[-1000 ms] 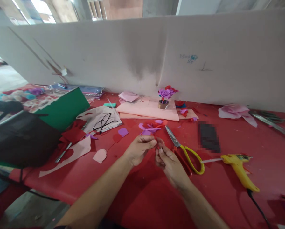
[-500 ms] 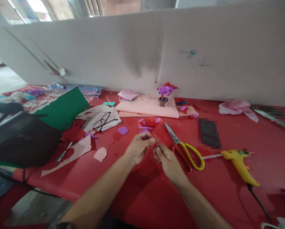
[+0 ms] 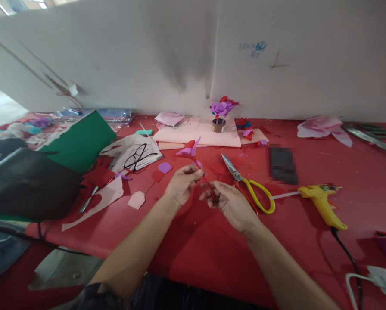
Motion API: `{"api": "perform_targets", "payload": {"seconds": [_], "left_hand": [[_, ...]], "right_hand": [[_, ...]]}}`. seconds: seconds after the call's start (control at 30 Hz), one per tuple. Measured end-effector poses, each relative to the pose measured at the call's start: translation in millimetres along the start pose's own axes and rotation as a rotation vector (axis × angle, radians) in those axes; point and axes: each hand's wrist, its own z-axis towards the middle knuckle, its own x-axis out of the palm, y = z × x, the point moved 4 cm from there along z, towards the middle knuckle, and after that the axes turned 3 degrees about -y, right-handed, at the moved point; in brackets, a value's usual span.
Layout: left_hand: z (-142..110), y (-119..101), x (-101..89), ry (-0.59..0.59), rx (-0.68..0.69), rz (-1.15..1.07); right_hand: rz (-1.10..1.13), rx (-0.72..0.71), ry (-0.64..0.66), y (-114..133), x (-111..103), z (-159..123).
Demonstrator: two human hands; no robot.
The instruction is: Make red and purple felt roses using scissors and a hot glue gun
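Note:
A red and purple paper flower (image 3: 189,148) stands tilted above the table, its thin red stem running down toward me. My left hand (image 3: 182,183) is closed, pinching the stem just under the flower head between thumb and fingers. Lower down, my right hand (image 3: 227,200) has its fingers curled about the red lower end of the stem; they are partly blurred. Scissors (image 3: 244,183) with yellow handles lie just beyond my right hand, blades pointing away. A purple paper petal (image 3: 164,168) and a pink petal (image 3: 136,200) lie left of my left hand.
A yellow glue gun (image 3: 324,204) with a black cord lies at right, near a dark blurred-out rectangle (image 3: 282,165). Eyeglasses (image 3: 138,157) and a green board (image 3: 79,144) are at left. A small pot of paper flowers (image 3: 219,125) stands at the back on pink sheets (image 3: 196,137).
The flower has turned from facing up to a side-on tilt, showing its stem. My right hand has moved down the stem, away from my left. The view has tipped downward.

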Motion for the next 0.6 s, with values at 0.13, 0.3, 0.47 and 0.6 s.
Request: {"api": "perform_targets", "payload": {"seconds": [0.13, 0.3, 0.47, 0.6], "left_hand": [[-3.7, 0.1, 2.8, 0.052, 0.036, 0.037], [-9.9, 2.2, 10.9, 0.232, 0.039, 0.167], [-0.7, -2.1, 0.7, 0.111, 0.094, 0.049], [5.7, -6.7, -5.4, 0.028, 0.093, -0.044]], "right_hand": [[-0.144, -0.103, -0.034, 1.3, -0.7, -0.1], [-0.107, -0.088, -0.039, 0.5, -3.5, 0.8], [-0.039, -0.054, -0.082, -2.7, -6.7, 3.5], [-0.293, -0.255, -0.252, 6.1, -13.5, 0.8]]}}
